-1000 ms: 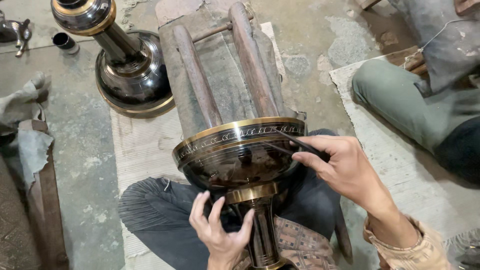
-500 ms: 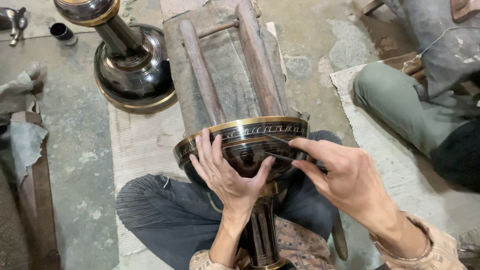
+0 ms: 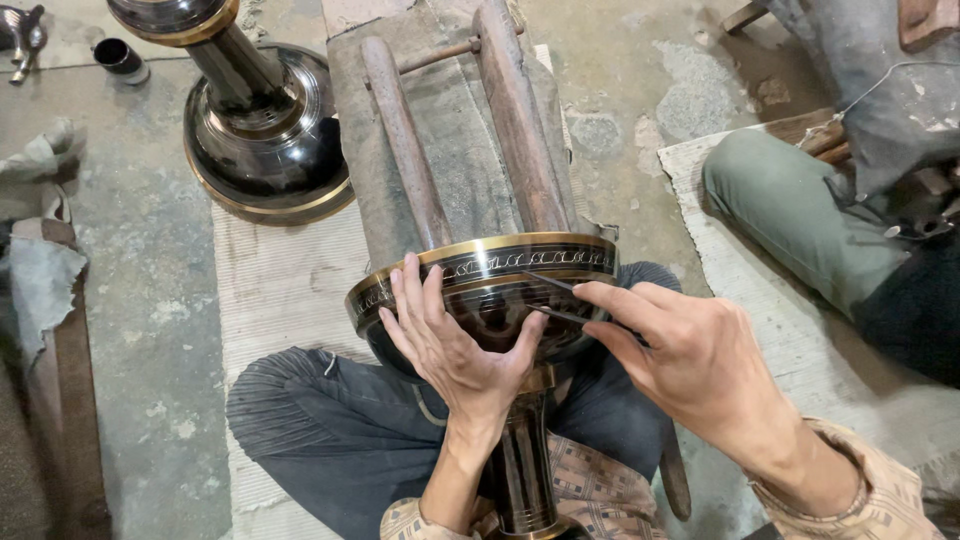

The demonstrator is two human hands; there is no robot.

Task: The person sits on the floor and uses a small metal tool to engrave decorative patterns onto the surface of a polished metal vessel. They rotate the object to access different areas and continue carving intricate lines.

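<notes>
At the far left a crumpled grey cloth [image 3: 40, 215] lies on the concrete floor [image 3: 150, 330], with a small dark metal cup [image 3: 120, 58] near the top edge. Just right of these stands a second dark, glossy metal pedestal piece with a brass rim [image 3: 262, 140], its wide flared part down on the floor. Beside it, a grey padded wooden rest with two long rounded rails [image 3: 460, 150] runs away from the person.

At the near end of that rest, over the person's lap, is the dark bell-shaped metal bowl with a brass-banded, engraved rim [image 3: 490, 262], its slim dark stem [image 3: 522, 470] running down towards the person between the knees. The left hand [image 3: 450, 345] lies flat against the bowl's near wall, fingers spread and pointing up to the rim, thumb out to the right (a steadying press of the palm more than a closed grasp). The right hand [image 3: 690, 360] comes in from the right with its fingers pinched tight round a thin dark pointed engraving tool [image 3: 555, 300], whose tip rests on the bowl just under the patterned band.

At the far right, another person's knee in green trousers [image 3: 790, 215] rests on a pale woven mat [image 3: 760, 320], well apart from the bowl.
</notes>
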